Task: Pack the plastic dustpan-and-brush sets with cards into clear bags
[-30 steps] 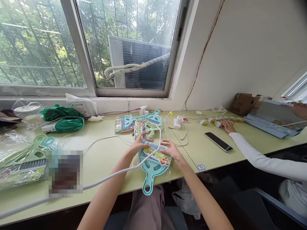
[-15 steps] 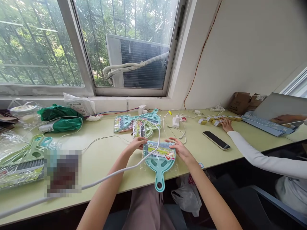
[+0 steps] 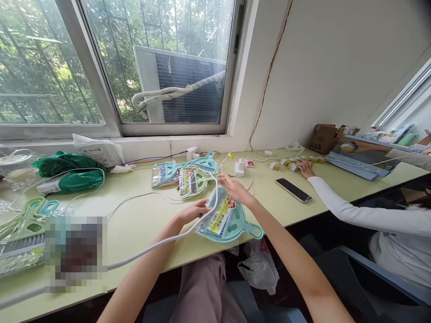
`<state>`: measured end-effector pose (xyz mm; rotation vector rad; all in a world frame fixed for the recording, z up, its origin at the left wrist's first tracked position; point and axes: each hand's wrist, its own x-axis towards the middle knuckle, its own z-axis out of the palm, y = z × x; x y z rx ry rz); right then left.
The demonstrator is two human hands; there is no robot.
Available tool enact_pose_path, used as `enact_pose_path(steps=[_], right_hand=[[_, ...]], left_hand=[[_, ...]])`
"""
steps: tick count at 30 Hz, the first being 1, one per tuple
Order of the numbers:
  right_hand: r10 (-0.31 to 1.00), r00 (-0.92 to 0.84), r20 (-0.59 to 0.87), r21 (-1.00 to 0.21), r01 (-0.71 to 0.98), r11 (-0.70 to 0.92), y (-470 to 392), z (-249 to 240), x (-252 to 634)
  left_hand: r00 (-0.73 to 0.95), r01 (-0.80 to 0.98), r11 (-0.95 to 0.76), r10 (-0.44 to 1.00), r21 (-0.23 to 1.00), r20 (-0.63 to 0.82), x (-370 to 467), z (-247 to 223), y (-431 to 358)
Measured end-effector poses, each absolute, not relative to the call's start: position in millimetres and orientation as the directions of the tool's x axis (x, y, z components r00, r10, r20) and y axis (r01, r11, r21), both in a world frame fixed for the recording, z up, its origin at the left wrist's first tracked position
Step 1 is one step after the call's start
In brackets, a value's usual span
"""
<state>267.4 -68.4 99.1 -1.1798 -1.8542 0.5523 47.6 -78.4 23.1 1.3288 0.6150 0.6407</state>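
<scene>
A wrapped light-blue dustpan with a brush lies tilted at the table's front edge, its handle pointing right. My left hand grips its left edge, fingers partly hidden by the wrapping and the white cable. Above its top edge is my right hand, fingers slightly blurred; whether they hold the wrapping I cannot make out. Behind my hands lie a wrapped green set and wrapped blue sets. More wrapped green sets rest at the far left.
A white cable crosses in front of my left arm. A phone lies at the right. Another person's hand touches yellow rolls. A green bag and a white charger are on the table.
The dustpan has turned so that its handle points right instead of toward me. My right hand has moved up and left. The view has shifted to the right.
</scene>
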Motion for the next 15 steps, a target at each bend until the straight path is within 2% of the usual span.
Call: enact_pose_path(steps=[3, 5, 6, 9, 11, 13, 15], right_hand=[[0.778, 0.136, 0.613, -0.724, 0.489, 0.486, -89, 94, 292], [0.735, 0.308, 0.604, -0.786, 0.383, 0.485, -103, 91, 303], [0.760, 0.336, 0.557, -0.829, 0.284, 0.482, -107, 91, 304], [0.907, 0.177, 0.382, -0.913, -0.079, 0.400, -113, 95, 284], [0.936, 0.069, 0.344, -0.908, -0.230, 0.350, -113, 97, 262], [0.941, 0.023, 0.338, -0.916, -0.223, 0.335, -113, 96, 246], [0.940, -0.052, 0.336, -0.934, -0.142, 0.327, -114, 94, 243]], left_hand=[[0.561, -0.222, 0.111, 0.827, 0.969, 0.034, 43, 17, -70], [0.473, -0.300, 0.100, 0.879, 0.949, 0.057, 41, 15, -66], [0.447, -0.317, 0.097, 0.892, 0.943, 0.058, 42, 14, -65], [0.419, -0.307, 0.090, 0.907, 0.947, 0.050, 47, 15, -65], [0.403, -0.309, 0.078, 0.913, 0.948, 0.057, 51, 16, -67], [0.394, -0.321, 0.063, 0.916, 0.945, 0.073, 53, 15, -69], [0.384, -0.321, 0.053, 0.920, 0.945, 0.079, 52, 12, -70]])
